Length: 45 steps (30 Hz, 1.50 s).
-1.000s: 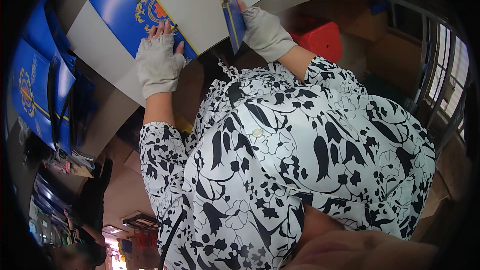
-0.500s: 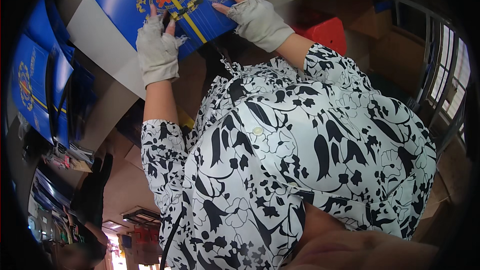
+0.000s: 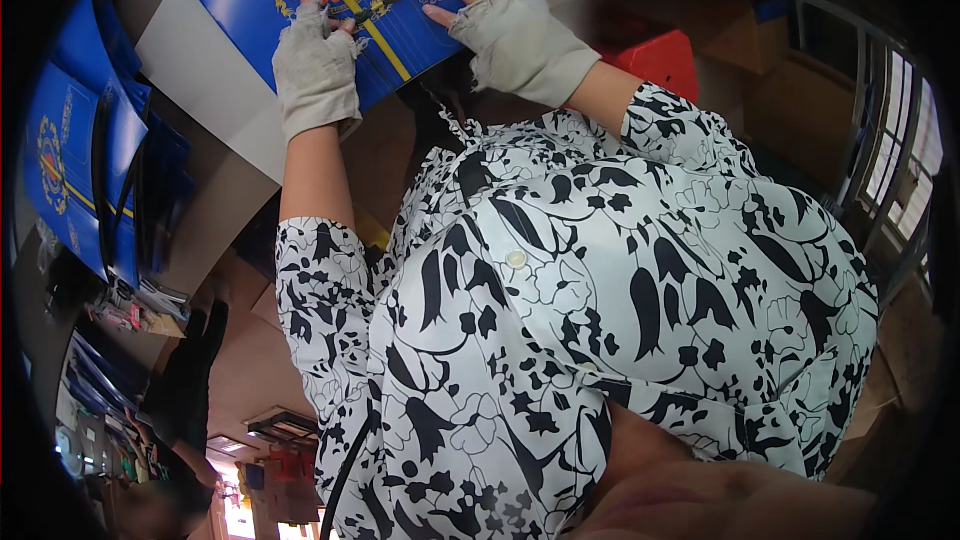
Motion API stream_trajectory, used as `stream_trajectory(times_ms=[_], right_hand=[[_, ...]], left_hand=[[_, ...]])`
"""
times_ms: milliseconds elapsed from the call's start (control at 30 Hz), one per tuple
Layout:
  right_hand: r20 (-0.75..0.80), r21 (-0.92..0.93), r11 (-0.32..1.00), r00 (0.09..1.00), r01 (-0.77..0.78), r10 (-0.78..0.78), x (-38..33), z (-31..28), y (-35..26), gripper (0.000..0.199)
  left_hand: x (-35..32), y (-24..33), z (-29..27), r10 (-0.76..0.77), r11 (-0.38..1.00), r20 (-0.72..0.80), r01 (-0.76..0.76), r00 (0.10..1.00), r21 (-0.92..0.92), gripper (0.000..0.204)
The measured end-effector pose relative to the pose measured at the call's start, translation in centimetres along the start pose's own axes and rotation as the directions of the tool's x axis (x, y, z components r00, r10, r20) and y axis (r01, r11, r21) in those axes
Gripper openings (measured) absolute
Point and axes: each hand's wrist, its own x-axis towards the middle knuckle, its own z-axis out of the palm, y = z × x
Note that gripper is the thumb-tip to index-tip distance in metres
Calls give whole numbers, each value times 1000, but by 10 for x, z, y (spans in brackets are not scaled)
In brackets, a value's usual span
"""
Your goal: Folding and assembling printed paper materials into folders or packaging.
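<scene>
A glossy blue printed sheet [image 3: 240,2] with a red and gold emblem and a yellow band [image 3: 388,52] across it lies at the top of the view. My left hand [image 3: 317,65], in a worn white fingerless glove, rests on its near part beside the band, fingers stretched forward and thumb out. At the sheet's right edge is my right hand [image 3: 525,45], gloved the same way, with bare fingers spread and holding nothing. Whether the right fingertips press on the sheet I cannot tell. The sheet's far edge is cut off by the frame.
White paper [image 3: 205,70] lies under the blue sheet on a grey table [image 3: 225,195]. Several more blue printed pieces [image 3: 65,155] are piled at the left. A red plastic object [image 3: 660,65] stands beyond my right forearm. Another person [image 3: 185,380] is at the lower left.
My left hand has slid slightly farther forward over the sheet. My right hand has shifted a little right, its fingers more spread. The blue sheet has hardly moved.
</scene>
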Motion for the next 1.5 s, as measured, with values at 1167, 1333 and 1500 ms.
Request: stream_trajectory(times_ms=[1167, 1333, 1500], right_hand=[[-186, 158, 939, 943, 305, -276, 32, 38, -30, 45], [-193, 147, 939, 940, 311, -281, 33, 34, -31, 44], [-204, 144, 938, 937, 315, -283, 33, 34, -30, 44]], left_hand=[[-4, 30, -16, 121, 971, -17, -115, 992, 210, 71], [-7, 27, -15, 163, 970, -98, -141, 982, 197, 74], [-6, 32, -17, 136, 973, -65, -121, 989, 199, 72]])
